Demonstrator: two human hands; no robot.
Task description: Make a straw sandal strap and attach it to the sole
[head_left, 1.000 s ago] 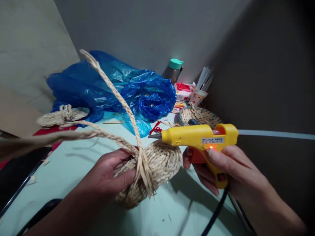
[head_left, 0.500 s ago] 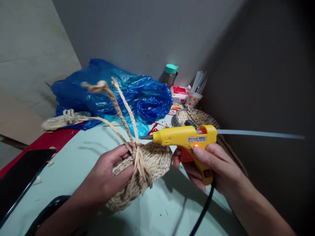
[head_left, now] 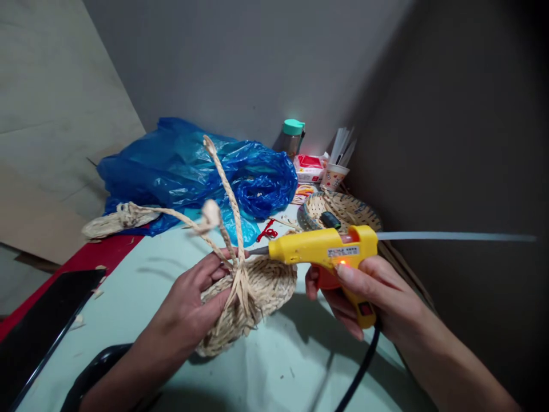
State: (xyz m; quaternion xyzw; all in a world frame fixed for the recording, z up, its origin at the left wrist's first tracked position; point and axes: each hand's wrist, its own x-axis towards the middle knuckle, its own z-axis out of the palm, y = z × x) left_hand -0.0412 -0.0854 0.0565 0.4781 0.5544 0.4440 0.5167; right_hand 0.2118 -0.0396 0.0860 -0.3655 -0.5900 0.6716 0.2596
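Loose braid end [head_left: 211, 214] has dropped since the earlier frame, blurred now above your left hand [head_left: 191, 303]. Left to right: straw bundle [head_left: 107, 223] against the blue bag [head_left: 163, 166], a braid [head_left: 184, 218] running from it to the gathered strands [head_left: 242, 292]. Your left thumb and fingers, nearly closed, pinch the oval sole [head_left: 274, 286] mid-view over the table [head_left: 283, 355]. Gun [head_left: 311, 245] nozzle just beside the strands; contact can't be told. Your right hand [head_left: 381, 289] wraps the grip, finger at the trigger [head_left: 326, 279].

Pale green tabletop [head_left: 278, 357], blue plastic bag [head_left: 184, 163], patterned cup [head_left: 334, 177], woven basket [head_left: 315, 206]
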